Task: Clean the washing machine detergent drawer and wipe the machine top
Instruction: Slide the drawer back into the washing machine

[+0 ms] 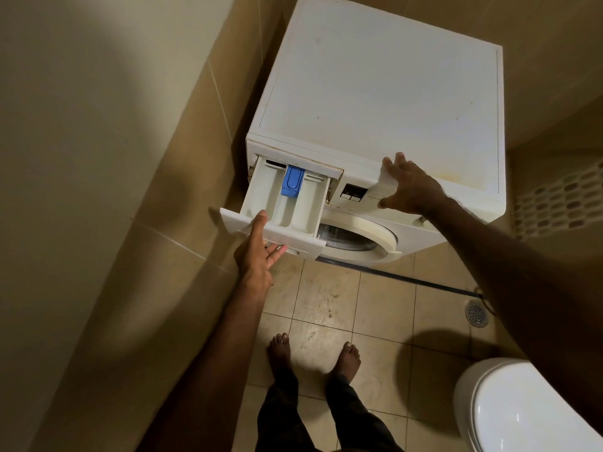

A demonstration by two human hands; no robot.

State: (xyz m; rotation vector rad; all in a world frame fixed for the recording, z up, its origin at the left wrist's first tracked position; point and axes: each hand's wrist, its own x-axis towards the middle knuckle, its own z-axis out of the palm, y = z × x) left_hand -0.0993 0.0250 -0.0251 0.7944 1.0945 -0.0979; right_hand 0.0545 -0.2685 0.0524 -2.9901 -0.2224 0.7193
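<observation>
- Left hand (257, 252): thumb over, fingers under front of white plastic detergent drawer (284, 203), gripping it, pulled out.
- Right hand (408, 187): spread flat, bracing white washing machine (375, 93).
- Step: drawer removal; next likely lift free.

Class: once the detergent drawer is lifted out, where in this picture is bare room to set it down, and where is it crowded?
Free: the machine top behind the right hand; floor tiles between door and feet. Crowded: the front edge, where the left hand holds the drawer.
</observation>
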